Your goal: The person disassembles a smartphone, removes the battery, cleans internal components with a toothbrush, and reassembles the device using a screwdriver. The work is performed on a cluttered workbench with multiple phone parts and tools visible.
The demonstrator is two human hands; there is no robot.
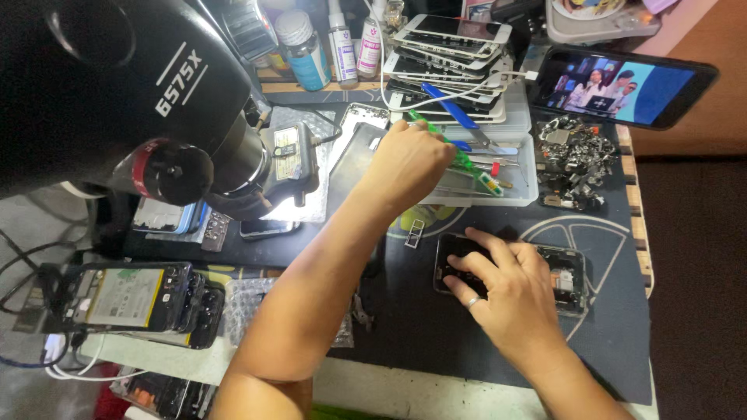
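Your left hand [408, 159], upper centre of frame, reaches into the clear plastic tray [520, 167]; its fingers are curled around a green-handled tool [459, 155]. Your right hand [506, 288], lower right, lies flat with loose fingers on the opened phone [572, 272], which rests on the dark rubbery mat [436, 327].

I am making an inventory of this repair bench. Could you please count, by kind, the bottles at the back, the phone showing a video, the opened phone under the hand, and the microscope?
Bottles: 3
Phone showing a video: 1
Opened phone under the right hand: 1
Microscope: 1
Total: 6
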